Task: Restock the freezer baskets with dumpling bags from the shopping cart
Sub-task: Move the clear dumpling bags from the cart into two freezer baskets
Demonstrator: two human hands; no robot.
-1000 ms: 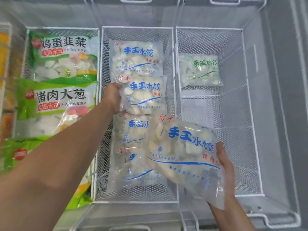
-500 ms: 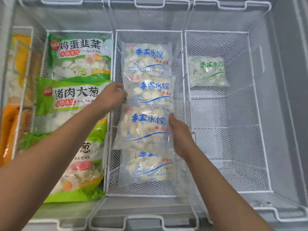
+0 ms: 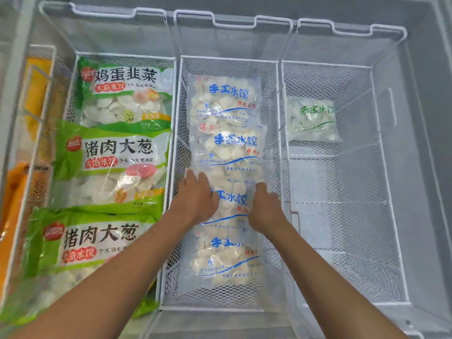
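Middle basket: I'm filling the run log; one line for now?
left hand on third bag | right hand on it | middle basket

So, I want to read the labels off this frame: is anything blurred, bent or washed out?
Head view: wide-angle bending bows the basket rims; green bags read sharply, but the bottom-left corner smears; the blue-print bag under the left hand and right hand is partly covered; lighting flat, no strong glare.

Clear bags [image 3: 226, 104], blue print: 手工水饺, red 留车.
Clear bag [image 3: 311, 119], green print: 手工水饺.
Green bag [image 3: 126, 94]: 鸡蛋韭菜, 大馅水饺.
Green bags [image 3: 110, 165]: 猪肉大葱, 大馅水饺.
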